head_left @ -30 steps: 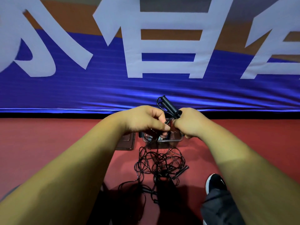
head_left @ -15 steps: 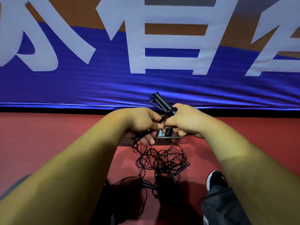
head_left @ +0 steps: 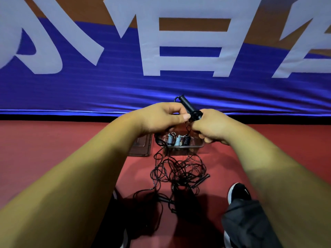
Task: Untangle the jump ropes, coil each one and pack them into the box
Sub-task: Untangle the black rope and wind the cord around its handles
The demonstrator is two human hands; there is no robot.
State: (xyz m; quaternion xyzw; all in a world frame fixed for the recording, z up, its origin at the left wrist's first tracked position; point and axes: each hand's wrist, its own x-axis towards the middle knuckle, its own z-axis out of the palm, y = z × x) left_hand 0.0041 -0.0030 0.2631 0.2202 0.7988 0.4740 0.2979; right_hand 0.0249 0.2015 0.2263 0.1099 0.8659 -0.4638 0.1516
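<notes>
While the black jump-rope handles (head_left: 186, 106) jut up over the clear box (head_left: 201, 145), the right hand (head_left: 210, 128) grips their cord-wrapped base and the left hand (head_left: 161, 119) pinches cord beside it; coiled ropes (head_left: 186, 140) sit boxed, and a tangle of ropes (head_left: 180, 171) sprawls on the red floor (head_left: 53, 144).

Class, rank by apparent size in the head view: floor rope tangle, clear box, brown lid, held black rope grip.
1. Rope tangle
2. Clear box
3. Brown lid
4. Black rope grip, nearer the camera, so unsure against lid
</notes>
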